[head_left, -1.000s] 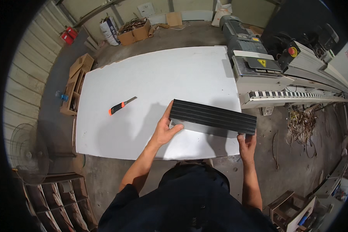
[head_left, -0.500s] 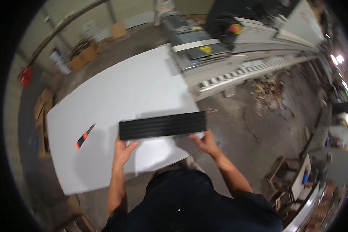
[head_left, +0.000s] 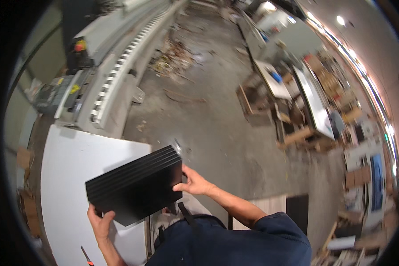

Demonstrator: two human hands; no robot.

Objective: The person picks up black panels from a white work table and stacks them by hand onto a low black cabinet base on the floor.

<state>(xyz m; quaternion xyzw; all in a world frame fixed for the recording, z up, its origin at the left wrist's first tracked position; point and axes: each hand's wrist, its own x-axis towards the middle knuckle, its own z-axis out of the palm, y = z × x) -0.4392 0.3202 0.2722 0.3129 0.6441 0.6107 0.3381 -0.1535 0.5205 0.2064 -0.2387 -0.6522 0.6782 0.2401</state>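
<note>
Between my two hands is a stack of black boards (head_left: 139,186), tilted so that both its layered long edge and one broad face show. My left hand (head_left: 100,221) grips the stack's near left end, with the thumb on the broad face. At the opposite end my right hand (head_left: 194,182) clasps it, thumb also on the face and the fingers behind, partly hidden. The stack is held up over the right edge of a white table (head_left: 66,177). On that table, near the lower border of the view, lies a file-like tool (head_left: 86,256) with an orange and black handle.
A long machine with a toothed rail (head_left: 115,71) runs away at the left, bearing a red and yellow button (head_left: 80,45). Scraps (head_left: 170,60) lie on the concrete floor. Workbenches (head_left: 272,80) stand to the right, and pale and dark panels (head_left: 270,208) sit low beside me.
My body has turned to the right, carrying the stack round with it. The stack has tipped, so its broad black face now shows. Both hands have kept hold.
</note>
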